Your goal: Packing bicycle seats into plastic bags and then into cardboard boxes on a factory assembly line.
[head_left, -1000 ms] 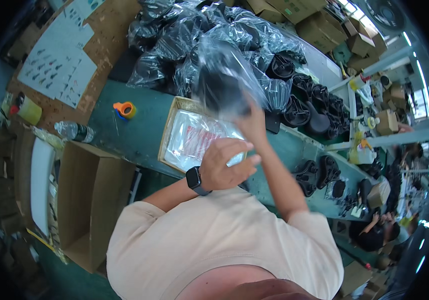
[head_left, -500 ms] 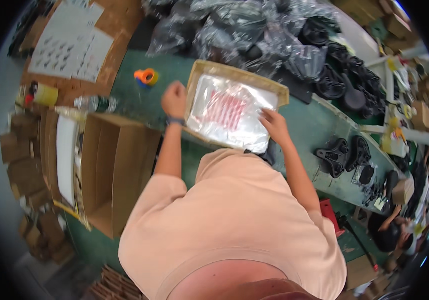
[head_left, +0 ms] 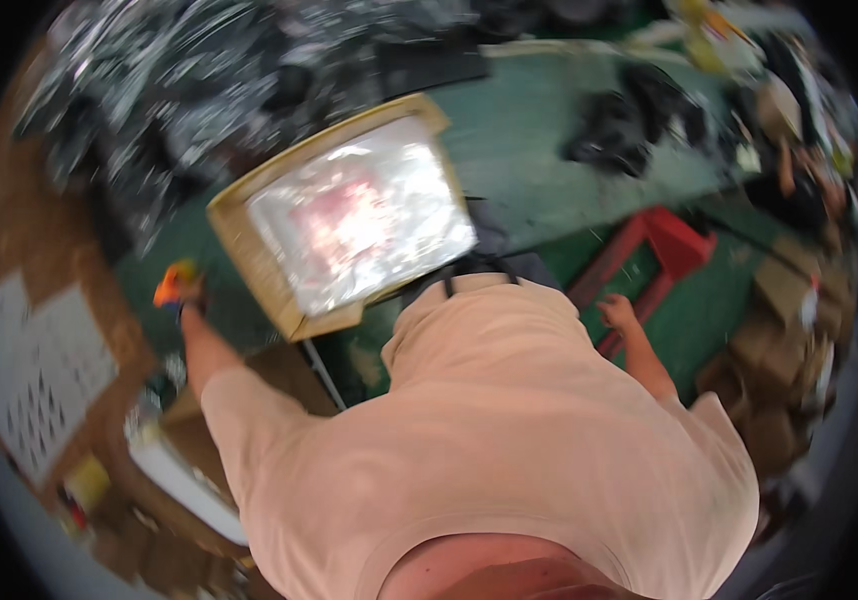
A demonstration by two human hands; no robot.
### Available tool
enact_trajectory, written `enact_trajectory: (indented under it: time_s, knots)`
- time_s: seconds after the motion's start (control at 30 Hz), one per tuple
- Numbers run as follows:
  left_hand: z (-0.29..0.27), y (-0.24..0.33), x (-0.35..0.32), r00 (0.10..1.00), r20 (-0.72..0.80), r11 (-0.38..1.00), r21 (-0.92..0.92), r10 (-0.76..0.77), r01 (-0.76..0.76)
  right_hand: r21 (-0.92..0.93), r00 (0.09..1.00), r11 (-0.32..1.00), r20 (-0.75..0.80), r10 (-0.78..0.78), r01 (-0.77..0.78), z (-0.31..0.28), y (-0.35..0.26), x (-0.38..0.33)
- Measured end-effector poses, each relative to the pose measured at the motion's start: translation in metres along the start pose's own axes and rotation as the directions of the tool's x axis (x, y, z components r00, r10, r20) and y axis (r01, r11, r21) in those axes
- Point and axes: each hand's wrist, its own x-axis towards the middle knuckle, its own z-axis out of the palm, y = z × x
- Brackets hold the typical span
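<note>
The left hand (head_left: 184, 293) reaches an orange tape dispenser (head_left: 173, 283) on the green surface (head_left: 539, 170); its grip is too blurred to tell. The right hand (head_left: 617, 312) hangs loose, released, near a red stool (head_left: 664, 245).

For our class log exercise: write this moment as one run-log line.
left hand: on orange tape dispenser | right hand: free, beside red frame | box: open, clear bags inside | image: blurred

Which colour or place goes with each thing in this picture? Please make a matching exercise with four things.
Things:
1. tape dispenser
2. cardboard box
3. stool
4. right hand

Descriptions:
A. red, on the floor at the right
B. orange, at the left hand
C. open, lined with clear plastic
D. empty, above the red frame

Pairs: 1-B, 2-C, 3-A, 4-D
</note>
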Motion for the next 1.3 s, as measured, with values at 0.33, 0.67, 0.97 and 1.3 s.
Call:
enact_trajectory:
  time_s: [0.33,0.67,0.97,1.3]
  knots:
    - [0.009,0.093,-0.08,0.94,0.319,0.548,-0.811,0.119,0.205,0.431,0.992,0.893,-0.062,-0.11,0.126,0.045,-0.118,0.074]
    - [-0.137,0.368,-0.259,0.791,-0.611,0.93,-0.304,-0.024,-0.206,0.749,0.745,0.656,-0.491,0.453,0.095,0.004,-0.353,0.213]
    - [-0.12,0.614,-0.284,0.911,-0.271,0.642,-0.647,0.311,-0.411,0.421,0.797,0.887,-0.593,0.11,0.191,-0.011,-0.268,0.203]
    - [-0.042,0.553,-0.256,0.987,-0.034,0.703,-0.698,0.155,-0.135,0.57,0.916,0.812,0.381,-0.128,-0.124,-0.076,-0.174,0.0]
